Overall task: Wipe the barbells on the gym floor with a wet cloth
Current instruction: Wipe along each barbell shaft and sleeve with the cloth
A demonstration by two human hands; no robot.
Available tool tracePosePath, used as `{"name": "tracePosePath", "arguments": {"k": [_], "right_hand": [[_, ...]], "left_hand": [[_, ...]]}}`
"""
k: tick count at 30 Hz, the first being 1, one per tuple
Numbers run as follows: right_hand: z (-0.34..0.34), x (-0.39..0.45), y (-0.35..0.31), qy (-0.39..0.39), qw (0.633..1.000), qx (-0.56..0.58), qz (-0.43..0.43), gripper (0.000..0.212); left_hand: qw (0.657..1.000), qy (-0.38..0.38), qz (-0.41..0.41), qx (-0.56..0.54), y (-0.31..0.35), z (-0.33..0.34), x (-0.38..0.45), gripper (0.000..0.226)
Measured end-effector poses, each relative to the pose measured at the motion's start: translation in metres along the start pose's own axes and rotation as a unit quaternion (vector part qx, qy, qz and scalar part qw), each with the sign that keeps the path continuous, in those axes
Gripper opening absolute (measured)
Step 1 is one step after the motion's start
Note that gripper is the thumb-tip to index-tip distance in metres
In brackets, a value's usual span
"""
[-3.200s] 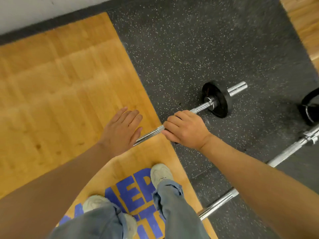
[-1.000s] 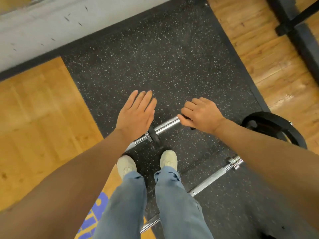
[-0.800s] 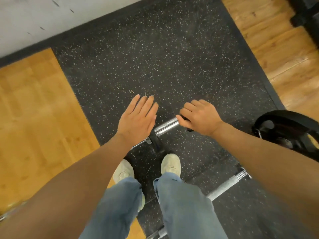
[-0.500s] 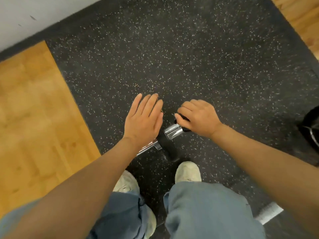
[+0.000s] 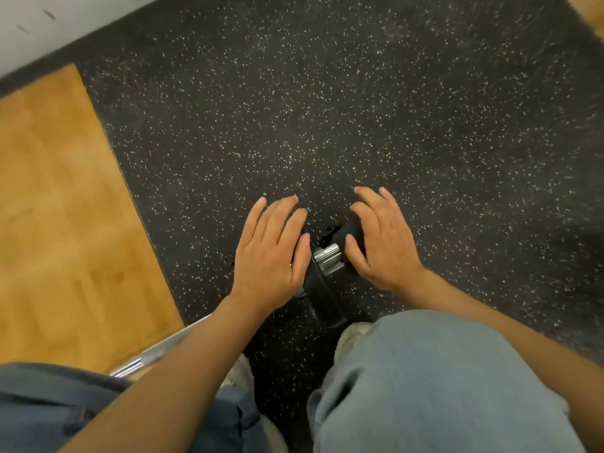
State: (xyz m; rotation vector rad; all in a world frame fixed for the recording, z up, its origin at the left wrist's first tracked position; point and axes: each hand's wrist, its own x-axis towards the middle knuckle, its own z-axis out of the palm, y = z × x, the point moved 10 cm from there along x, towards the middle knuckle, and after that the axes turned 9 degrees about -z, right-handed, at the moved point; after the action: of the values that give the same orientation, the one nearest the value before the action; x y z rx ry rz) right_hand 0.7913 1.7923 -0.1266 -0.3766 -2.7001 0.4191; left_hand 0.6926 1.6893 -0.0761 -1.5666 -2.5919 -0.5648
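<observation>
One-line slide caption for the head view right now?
Right hand presses a dark cloth onto the chrome barbell end; flat left hand rests by its small black plate on speckled rubber floor.

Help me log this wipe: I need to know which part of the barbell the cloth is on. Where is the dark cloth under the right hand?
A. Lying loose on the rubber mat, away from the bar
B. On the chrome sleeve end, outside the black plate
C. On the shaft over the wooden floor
B: the right hand presses the dark cloth against the chrome sleeve end, just beyond the black plate.
</observation>
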Motion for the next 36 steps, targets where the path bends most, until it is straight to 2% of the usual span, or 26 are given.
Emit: {"name": "tracePosePath", "arguments": {"k": [4,8,12,15,16,20,22,24,27,29,31,33,36], "right_hand": [[0.012,-0.017,0.003,-0.048,0.996,-0.064,0.028,0.047],[0.027,-0.010,-0.015,-0.032,0.993,-0.114,0.009,0.046],[0.048,-0.003,-0.043,-0.062,0.993,-0.094,-0.039,0.048],[0.049,-0.008,-0.038,-0.107,0.984,-0.095,-0.104,0.049],[0.043,-0.010,-0.025,-0.112,0.983,-0.114,-0.094,0.049],[0.016,-0.011,0.012,-0.063,0.982,-0.169,0.050,0.045],[0.031,-0.006,-0.008,-0.072,0.985,-0.152,0.036,0.044],[0.050,-0.003,-0.035,-0.100,0.988,-0.119,-0.024,0.045],[0.046,-0.005,-0.036,-0.124,0.983,-0.109,-0.079,0.047],[0.032,-0.008,-0.013,-0.118,0.979,-0.148,-0.069,0.047],[0.018,-0.009,0.008,-0.090,0.980,-0.177,0.001,0.046],[0.021,-0.006,0.002,-0.067,0.978,-0.189,0.062,0.047],[0.046,0.000,-0.033,-0.078,0.986,-0.144,0.020,0.050]], "left_hand": [[0.999,-0.038,-0.033,-0.003,0.001,0.008,-0.012,0.046],[0.995,-0.073,-0.063,-0.003,0.002,0.019,-0.017,0.054],[0.993,-0.093,-0.073,-0.018,-0.001,0.026,-0.018,0.057],[0.993,-0.103,-0.060,-0.023,0.000,0.028,-0.019,0.058],[0.992,-0.106,-0.058,-0.031,0.001,0.028,-0.020,0.058],[0.988,-0.112,-0.080,-0.063,0.000,0.031,-0.023,0.059],[0.987,-0.118,-0.081,-0.076,0.002,0.033,-0.024,0.059],[0.986,-0.124,-0.081,-0.075,0.002,0.034,-0.024,0.060],[0.985,-0.127,-0.086,-0.076,0.000,0.033,-0.025,0.060],[0.985,-0.126,-0.092,-0.079,0.001,0.033,-0.026,0.060],[0.982,-0.127,-0.107,-0.086,-0.001,0.033,-0.027,0.060],[0.981,-0.125,-0.117,-0.089,-0.003,0.034,-0.026,0.060],[0.982,-0.127,-0.113,-0.084,-0.003,0.034,-0.024,0.060]]}}
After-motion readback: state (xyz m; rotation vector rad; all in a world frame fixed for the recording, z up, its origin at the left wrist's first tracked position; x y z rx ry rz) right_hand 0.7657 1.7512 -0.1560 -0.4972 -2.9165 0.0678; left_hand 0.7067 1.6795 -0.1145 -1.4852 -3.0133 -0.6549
